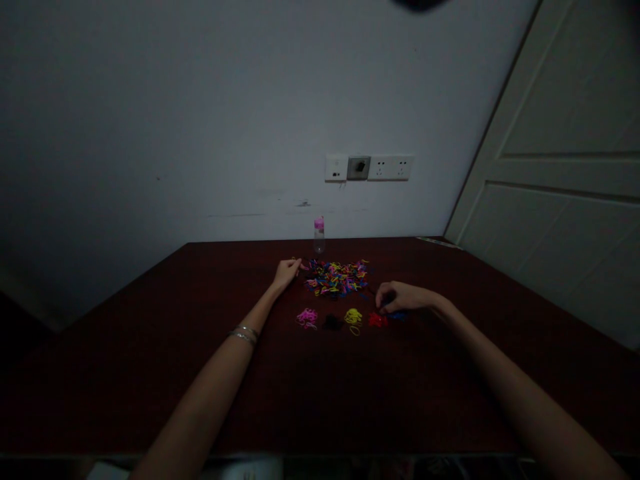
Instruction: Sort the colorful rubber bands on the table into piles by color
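Note:
A mixed heap of small coloured rubber bands point(337, 279) lies in the middle of the dark red table. At its left edge is my left hand point(287, 275), fingers drawn together; whatever they pinch is too small to make out. In front of the heap, sorted bunches form a row: pink bands point(307, 318), black bands point(333, 323), yellow bands point(353, 317), red bands point(377, 320) and blue bands point(397, 315). My right hand point(400, 296) hovers over the red and blue bunches with its fingers curled down. Its fingertips hide anything they hold.
Behind the heap, a clear bottle with a pink top point(319, 235) stands near the wall. Sockets and switches point(369, 168) sit on the wall above. A pale panelled door point(560, 167) rises at the right. The table's front edge point(320, 456) runs along the bottom.

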Tool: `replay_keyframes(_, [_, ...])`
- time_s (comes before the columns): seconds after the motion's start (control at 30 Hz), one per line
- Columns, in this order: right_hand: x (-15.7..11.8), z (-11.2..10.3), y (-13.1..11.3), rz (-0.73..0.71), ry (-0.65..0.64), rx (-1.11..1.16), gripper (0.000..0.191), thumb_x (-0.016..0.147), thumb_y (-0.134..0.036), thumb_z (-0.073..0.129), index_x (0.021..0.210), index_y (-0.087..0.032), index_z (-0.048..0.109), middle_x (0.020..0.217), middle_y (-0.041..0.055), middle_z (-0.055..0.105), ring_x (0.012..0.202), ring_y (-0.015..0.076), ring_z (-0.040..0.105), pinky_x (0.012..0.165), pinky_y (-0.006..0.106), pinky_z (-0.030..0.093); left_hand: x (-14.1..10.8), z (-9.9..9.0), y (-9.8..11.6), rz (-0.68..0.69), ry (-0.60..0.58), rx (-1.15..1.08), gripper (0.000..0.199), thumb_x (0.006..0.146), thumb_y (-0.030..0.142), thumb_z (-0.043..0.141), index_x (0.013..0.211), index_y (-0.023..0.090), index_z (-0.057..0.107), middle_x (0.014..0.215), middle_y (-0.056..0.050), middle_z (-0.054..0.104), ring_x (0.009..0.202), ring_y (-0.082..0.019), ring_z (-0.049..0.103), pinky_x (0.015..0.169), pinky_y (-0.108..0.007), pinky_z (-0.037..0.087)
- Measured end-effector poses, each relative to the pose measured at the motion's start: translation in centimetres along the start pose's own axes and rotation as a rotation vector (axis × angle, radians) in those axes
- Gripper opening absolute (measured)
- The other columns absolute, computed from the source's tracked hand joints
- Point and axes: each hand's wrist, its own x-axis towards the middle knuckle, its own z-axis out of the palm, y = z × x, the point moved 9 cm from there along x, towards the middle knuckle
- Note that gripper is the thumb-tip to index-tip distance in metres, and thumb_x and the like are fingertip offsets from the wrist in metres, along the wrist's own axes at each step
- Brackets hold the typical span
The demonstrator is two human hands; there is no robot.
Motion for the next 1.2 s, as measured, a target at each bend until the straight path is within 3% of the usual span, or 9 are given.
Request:
replay_keyframes(0.8, [-0.1,0.4,0.1,0.075,-0.048,0.022,0.021,0.062,-0.02,0.055,0.079,-0.015,0.064,0.082,0.0046,0.061,0.073,0.0161,0.055,0.064,0.025,0.042,0.4,0.4,-0.6,0.029,-0.001,-0.037,0.043,0.076,0.045,0.044,0.067,0.009,0.067,0.041,0.004,0.041,0.041,-0.007,0.035,0.047,-0.021,0.026])
replay_keyframes(1.03, [0.0,0.4,0.2,0.025,-0.048,0.014,0.02,0.06,-0.018,0.054,0.077,-0.016,0.065,0.083,0.004,0.06,0.073,0.0158,0.054,0.063,0.025,0.041,0.5,0.6,-0.8,0.035,-0.013,-0.031,0.043,0.077,0.045,0.044,0.068,0.009,0.067,0.04,0.004,0.041,0.042,-0.008,0.036,0.047,-0.021,0.027])
replay_keyframes(1.2, [0.2,0.3,0.7,0.031,-0.014,0.079,0.016,0.065,-0.025,0.054,0.074,-0.016,0.064,0.072,0.0028,0.061,0.064,0.0139,0.052,0.058,0.025,0.04,0.8,0.6,-1.2,0.04,-0.01,-0.009,0.043,0.077,0.045,0.044,0.068,0.01,0.067,0.04,0.004,0.042,0.042,-0.008,0.036,0.047,-0.021,0.027])
